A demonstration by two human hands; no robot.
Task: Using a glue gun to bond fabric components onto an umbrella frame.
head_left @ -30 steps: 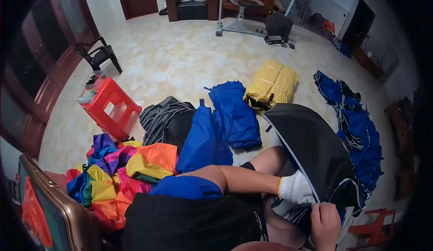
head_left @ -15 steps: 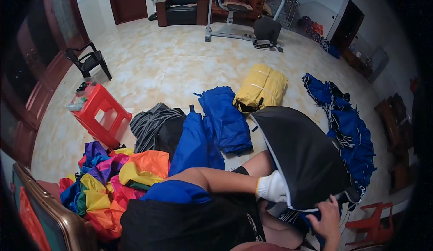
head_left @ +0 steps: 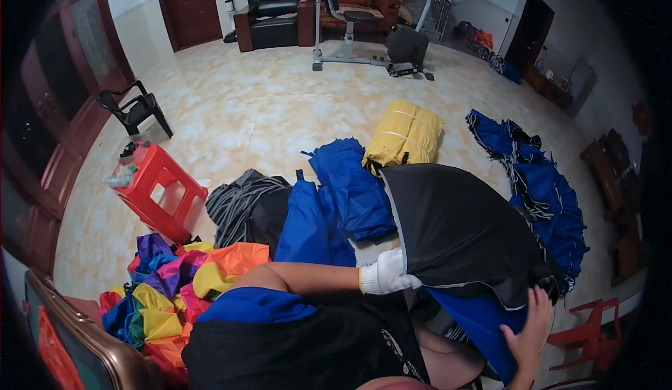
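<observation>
A large black fabric panel (head_left: 462, 229) with a pale edge strip spreads over my lap, a blue layer (head_left: 472, 320) showing beneath its lower edge. My left hand (head_left: 390, 274), in a white knit glove, is closed at the panel's left edge, its fingertips partly hidden. Bare, with thumb and fingers apart, my right hand (head_left: 526, 330) is beside the panel's lower right corner. Its fingertips are near a dark bunched part of the cloth; whether they touch it I cannot tell.
Folded blue cloth (head_left: 353, 194), a yellow tied bundle (head_left: 404, 134) and a grey-black pile (head_left: 245, 208) lie ahead. Rainbow fabric (head_left: 164, 292) and a red stool (head_left: 164, 187) are on the left. Blue white-trimmed fabric (head_left: 549, 208) and a red chair (head_left: 591, 334) are at right.
My left hand has drawn back to the left, out to the panel's edge. The right hand has moved slightly right with its fingers stretched. More of the blue layer now shows.
</observation>
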